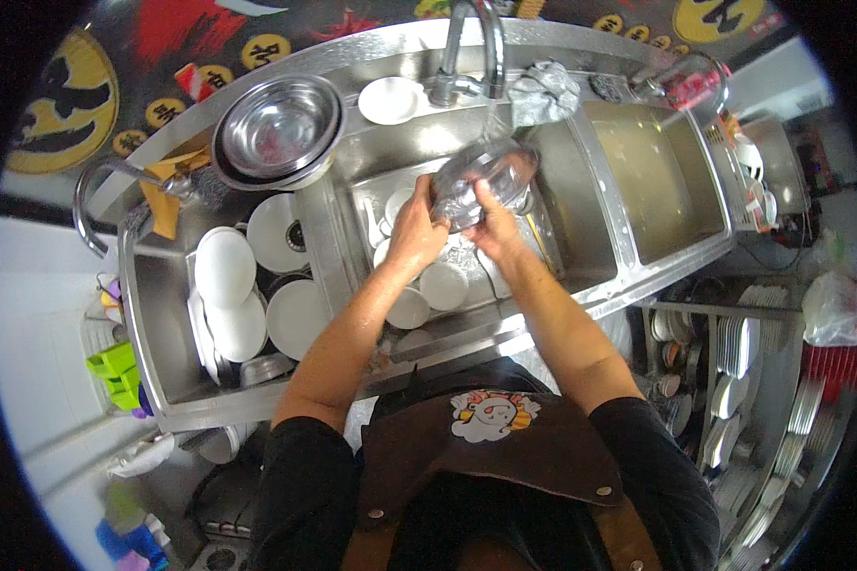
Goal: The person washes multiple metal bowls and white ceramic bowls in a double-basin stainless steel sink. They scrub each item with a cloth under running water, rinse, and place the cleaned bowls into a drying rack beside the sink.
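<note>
three-basin stainless steel sink unit [600, 306] spans the view. right basin [659, 181] holds murky water, nothing else visible in it. left basin [162, 324] is packed with round white plates [227, 268], some flat, some leaning on edge. middle basin [390, 181] under the curved steel faucet [474, 48] holds small white saucers and bowls [427, 287], loosely piled. big round steel mixing bowl [280, 128] sits on the ledge between left and middle basins, looks empty. one small white dish [390, 100] on the back ledge beside the faucet base.

step in hand, as i read it: rinsing. you've got a clear glass bowl [486, 181] tilted over the middle basin, just below the spout. your left hand [417, 228] is clamped on its left rim, your right hand [490, 221] is closed on the lower edge, fingers partly hidden behind the glass. can't tell if water is running.

next move likely calls for a firm hold on wet glass and a free slot to set it, away from the piled saucers.
</note>
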Demonstrator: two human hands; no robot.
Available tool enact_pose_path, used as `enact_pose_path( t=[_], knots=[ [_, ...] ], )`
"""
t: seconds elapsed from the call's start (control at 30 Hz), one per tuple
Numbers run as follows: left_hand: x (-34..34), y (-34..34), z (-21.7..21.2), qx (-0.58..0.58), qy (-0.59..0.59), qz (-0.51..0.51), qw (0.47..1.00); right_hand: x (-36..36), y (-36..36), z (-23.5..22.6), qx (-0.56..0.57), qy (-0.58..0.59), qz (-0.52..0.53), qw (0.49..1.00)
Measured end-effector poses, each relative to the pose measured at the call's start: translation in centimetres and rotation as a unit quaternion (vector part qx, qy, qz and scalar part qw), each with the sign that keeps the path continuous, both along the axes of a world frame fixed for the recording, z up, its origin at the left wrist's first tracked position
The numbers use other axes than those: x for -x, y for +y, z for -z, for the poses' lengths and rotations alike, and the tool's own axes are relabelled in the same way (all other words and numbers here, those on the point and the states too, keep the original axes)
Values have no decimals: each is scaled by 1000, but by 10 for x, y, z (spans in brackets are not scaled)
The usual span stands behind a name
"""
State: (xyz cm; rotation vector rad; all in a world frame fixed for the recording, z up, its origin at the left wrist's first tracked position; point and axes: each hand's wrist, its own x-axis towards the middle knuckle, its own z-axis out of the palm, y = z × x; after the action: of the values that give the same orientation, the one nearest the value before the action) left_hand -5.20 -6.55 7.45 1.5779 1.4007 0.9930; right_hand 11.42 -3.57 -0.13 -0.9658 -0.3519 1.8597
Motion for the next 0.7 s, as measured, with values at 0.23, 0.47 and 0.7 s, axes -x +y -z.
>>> enact_pose_path(
  t=[0.23,0.47,0.7],
  knots=[
    [45,13,-21,29,269,0,963,-51,65,-42,-381,-523,-48,761],
    [56,-5,8,-63,148,-144,976,-18,44,-151,-486,-717,-113,487],
    [120,-3,-95,-211,63,-272,937,54,47,-166,-278,-509,-71,811]
  ],
)
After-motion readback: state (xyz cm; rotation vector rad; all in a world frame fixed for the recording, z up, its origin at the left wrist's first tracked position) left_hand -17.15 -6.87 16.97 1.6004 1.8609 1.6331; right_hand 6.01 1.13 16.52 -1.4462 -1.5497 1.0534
